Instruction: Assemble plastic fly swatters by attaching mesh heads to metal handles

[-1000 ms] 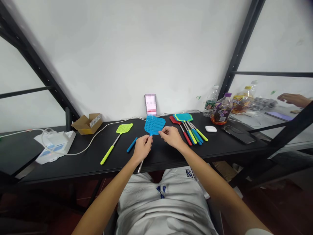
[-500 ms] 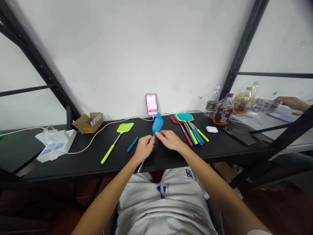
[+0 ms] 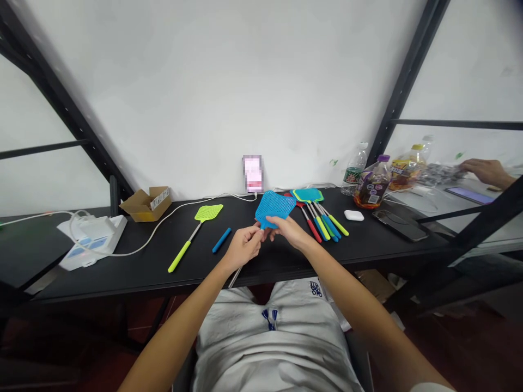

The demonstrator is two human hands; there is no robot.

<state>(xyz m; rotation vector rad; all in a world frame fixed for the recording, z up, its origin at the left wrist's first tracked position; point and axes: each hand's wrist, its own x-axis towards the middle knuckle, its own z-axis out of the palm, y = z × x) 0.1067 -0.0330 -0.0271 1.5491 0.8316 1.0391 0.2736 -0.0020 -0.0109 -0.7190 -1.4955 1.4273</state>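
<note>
Between my two hands is a blue fly swatter [image 3: 275, 206], its perforated head facing up and its bare metal rod slanting down toward the table edge. My left hand [image 3: 244, 247] is closed round the rod just below the head. With its thumb on top and fingers beneath, my right hand [image 3: 288, 230] grips the lower part of the head. A loose blue handle grip [image 3: 222, 240] lies left of my left hand. Farther left rests a lime-green fly swatter [image 3: 188, 241]. Several fly swatters [image 3: 316, 209] in red, yellow, blue and green lie overlapped at the right.
A lit phone [image 3: 253, 174] leans on the wall. At left are an open cardboard box [image 3: 146, 205], a white power strip [image 3: 96, 245] and a cable. To the right stand drink bottles [image 3: 372, 182], a white earbud case [image 3: 353, 215] and a dark phone [image 3: 399, 225]. Another person's hand [image 3: 488, 171] shows beyond.
The blue swatter's head turned edge-on, then swung flat again, now farther right. My right hand moved from its edge to gripping its base. My left hand stayed on the rod.
</note>
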